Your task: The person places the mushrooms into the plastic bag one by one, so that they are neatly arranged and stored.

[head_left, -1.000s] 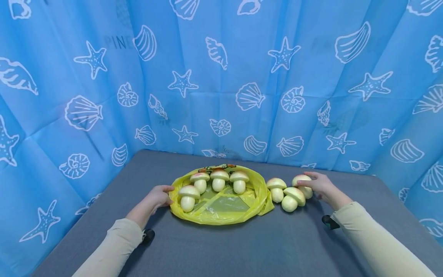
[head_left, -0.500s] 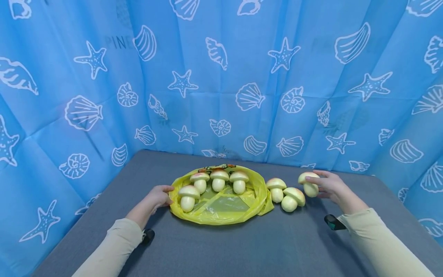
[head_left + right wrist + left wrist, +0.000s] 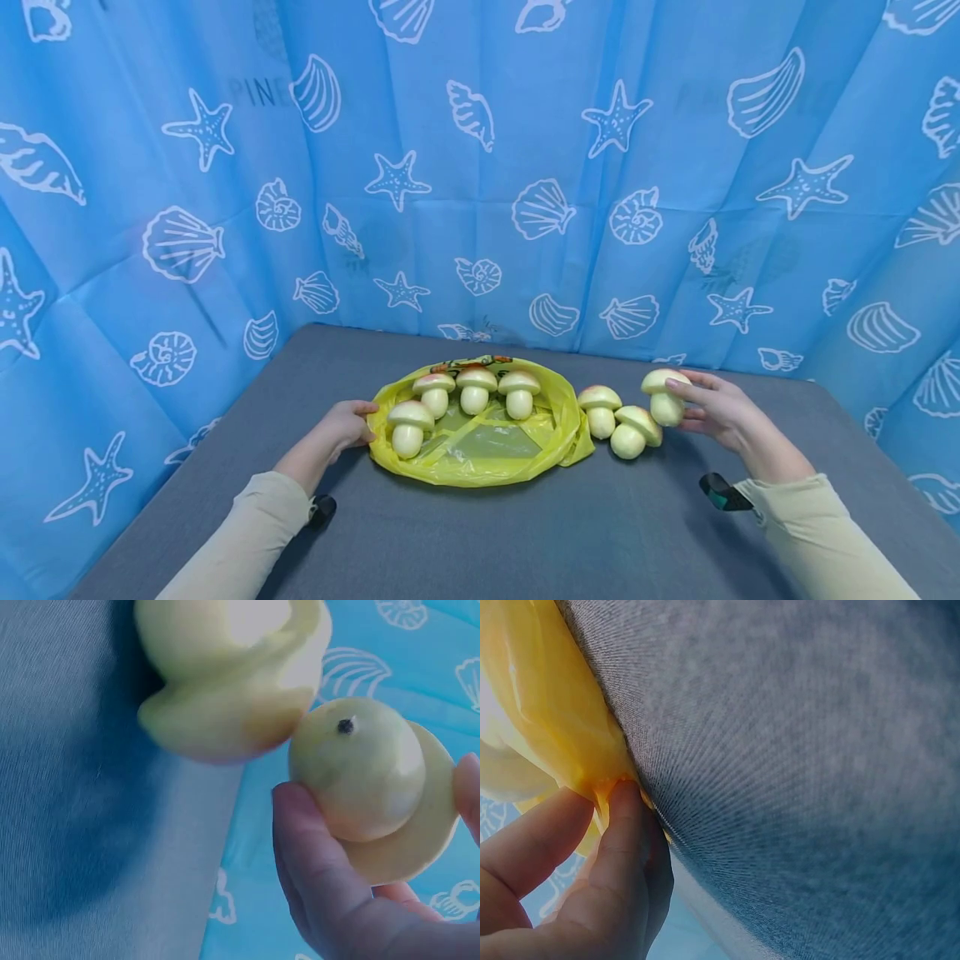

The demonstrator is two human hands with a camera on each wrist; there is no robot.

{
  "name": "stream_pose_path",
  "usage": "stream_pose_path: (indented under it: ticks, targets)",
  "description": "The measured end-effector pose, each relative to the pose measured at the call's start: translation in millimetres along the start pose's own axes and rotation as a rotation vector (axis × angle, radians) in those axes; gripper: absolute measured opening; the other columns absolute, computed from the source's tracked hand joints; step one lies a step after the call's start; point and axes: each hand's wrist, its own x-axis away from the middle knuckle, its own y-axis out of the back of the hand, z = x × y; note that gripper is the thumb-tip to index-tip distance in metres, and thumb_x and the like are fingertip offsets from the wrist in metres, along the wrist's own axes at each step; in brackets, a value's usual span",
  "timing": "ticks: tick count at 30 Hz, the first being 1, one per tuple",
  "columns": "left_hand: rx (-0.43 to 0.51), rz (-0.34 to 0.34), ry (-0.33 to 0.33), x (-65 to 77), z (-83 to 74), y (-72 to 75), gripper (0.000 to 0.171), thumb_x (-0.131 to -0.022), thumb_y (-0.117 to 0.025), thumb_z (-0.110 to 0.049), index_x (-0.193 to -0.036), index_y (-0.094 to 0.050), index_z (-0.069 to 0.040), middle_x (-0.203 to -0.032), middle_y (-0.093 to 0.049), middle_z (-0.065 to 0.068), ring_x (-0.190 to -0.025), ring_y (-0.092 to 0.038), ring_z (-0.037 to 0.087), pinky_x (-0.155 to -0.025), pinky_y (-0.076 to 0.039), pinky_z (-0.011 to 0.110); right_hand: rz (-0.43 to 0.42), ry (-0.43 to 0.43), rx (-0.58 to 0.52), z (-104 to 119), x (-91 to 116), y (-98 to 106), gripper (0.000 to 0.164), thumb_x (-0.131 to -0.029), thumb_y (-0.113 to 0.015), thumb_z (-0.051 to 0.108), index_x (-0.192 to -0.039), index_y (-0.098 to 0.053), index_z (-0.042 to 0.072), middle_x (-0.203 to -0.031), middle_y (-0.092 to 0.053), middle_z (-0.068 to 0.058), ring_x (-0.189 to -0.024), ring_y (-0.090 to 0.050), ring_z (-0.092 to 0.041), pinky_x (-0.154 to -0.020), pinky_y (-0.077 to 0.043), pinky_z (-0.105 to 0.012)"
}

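Observation:
A yellow plastic bag (image 3: pixel 468 477) lies with its mouth spread wide on the table. Its left rim is pinched between the thumb and fingers of my left hand (image 3: pixel 341 429), and the left wrist view shows the pinched yellow film (image 3: pixel 570 727) up close. Inside the bag are several model mushrooms (image 3: pixel 407 440) with pale stems and pinkish caps. On the right, my right hand (image 3: pixel 723 412) holds one mushroom (image 3: pixel 664 400) upright, lifted off the table. The right wrist view shows the stem's end with a dark spot on this held mushroom (image 3: pixel 360 769).
Two more mushrooms, one (image 3: pixel 599 412) against the bag's right side and one (image 3: pixel 633 433) leaning beside it, sit between the bag and my right hand. A grey cloth covers the table (image 3: pixel 525 542). Behind its back edge hangs a blue curtain (image 3: pixel 480 208) with white shell prints.
My right hand has lifted the mushroom from beside the other two, first moving right, then slightly back left. My left hand stays on the bag's rim.

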Motion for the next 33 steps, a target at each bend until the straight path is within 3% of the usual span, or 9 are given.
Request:
stream_pose_path:
  ticks: [4, 8, 11, 20, 26, 33]
  targets:
    - [-0.006, 0.007, 0.001, 0.2, -0.6, 0.5, 0.054, -0.088, -0.053, 0.018, -0.14, -0.042, 0.011, -0.142, -0.038, 0.032, -0.126, -0.045, 0.041, -0.094, -0.05, 0.042, 0.022, 0.031, -0.076, -0.4, 2.1, -4.9, 0.086, -0.098, -0.056, 0.031, -0.153, 0.0, -0.004, -0.122, -0.043, -0.017, -0.079, -0.063, -0.014, -0.075, -0.057, -0.034]
    - [-0.011, 0.01, 0.007, -0.2, -0.9, 1.2, 0.054, -0.087, -0.053, 0.019, -0.14, -0.042, 0.011, -0.141, -0.039, 0.032, -0.125, -0.045, 0.04, -0.094, -0.05, 0.042, 0.056, 0.073, -0.132, -1.6, 3.3, -8.0, 0.087, -0.099, -0.052, 0.035, -0.154, 0.008, 0.002, -0.131, -0.034, -0.018, -0.084, -0.061, -0.012, -0.077, -0.055, -0.033]
    - [-0.007, 0.01, 0.003, -0.2, -0.6, 1.3, 0.054, -0.087, -0.053, 0.019, -0.14, -0.042, 0.011, -0.141, -0.039, 0.032, -0.125, -0.046, 0.04, -0.094, -0.05, 0.042, 0.079, 0.095, -0.152, -1.6, 3.7, -9.5, 0.086, -0.1, -0.05, 0.036, -0.155, 0.008, 0.004, -0.128, -0.036, -0.013, -0.087, -0.06, -0.011, -0.078, -0.054, -0.032]
    - [0.004, 0.018, -0.003, -0.5, 0.3, 1.1, 0.054, -0.088, -0.052, 0.019, -0.141, -0.041, 0.011, -0.142, -0.038, 0.032, -0.125, -0.046, 0.04, -0.094, -0.05, 0.042, 0.105, 0.15, -0.158, -1.5, 6.0, -19.4, 0.085, -0.101, -0.048, 0.032, -0.153, 0.012, 0.002, -0.144, -0.02, -0.022, -0.089, -0.06, -0.007, -0.082, -0.054, -0.03]
    - [0.003, 0.004, 0.003, -0.3, 0.3, 1.0, 0.054, -0.087, -0.053, 0.019, -0.14, -0.042, 0.011, -0.142, -0.038, 0.032, -0.125, -0.045, 0.041, -0.093, -0.05, 0.042, 0.106, 0.193, -0.143, -1.8, 7.0, -26.9, 0.083, -0.101, -0.047, 0.032, -0.153, 0.01, -0.002, -0.14, -0.024, -0.023, -0.09, -0.061, -0.007, -0.081, -0.054, -0.028]
    - [0.005, 0.007, -0.005, -1.2, 1.8, 0.4, 0.054, -0.088, -0.053, 0.018, -0.14, -0.042, 0.01, -0.143, -0.037, 0.032, -0.125, -0.046, 0.041, -0.091, -0.051, 0.041, 0.151, 0.253, -0.093, -2.8, 6.6, -32.6, 0.077, -0.104, -0.042, 0.033, -0.151, 0.004, -0.007, -0.127, -0.039, -0.012, -0.094, -0.062, -0.008, -0.083, -0.053, -0.028]
